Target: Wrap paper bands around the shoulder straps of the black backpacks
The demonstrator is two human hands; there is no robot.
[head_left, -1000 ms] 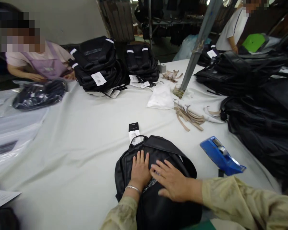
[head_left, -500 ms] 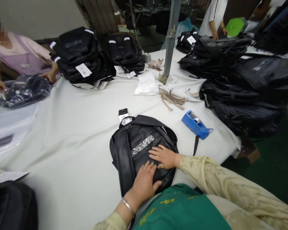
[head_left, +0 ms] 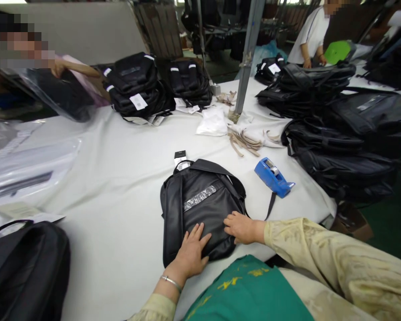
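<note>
A black backpack (head_left: 203, 218) lies on the white-covered table in front of me, its straps facing up and a strip of clear plastic across its back panel. A black and white hang tag (head_left: 180, 157) sticks out beside its top handle. My left hand (head_left: 191, 253) rests flat on the lower part, fingers spread. At the lower right side of the backpack is my right hand (head_left: 242, 227), its fingers slightly bent and lying on the panel near the edge. Neither hand grips anything.
A blue tape dispenser (head_left: 273, 176) stands right of the backpack. Stacked black backpacks (head_left: 324, 133) fill the right side, with another pile (head_left: 137, 89) at the back. A metal post (head_left: 247, 62) rises from the table. One co-worker handles a plastic-wrapped bag (head_left: 63, 91) at left.
My right hand has slid right and down to the backpack's side, and my left hand has shifted slightly lower left. The left co-worker has lifted the wrapped bag. The view has swung left.
</note>
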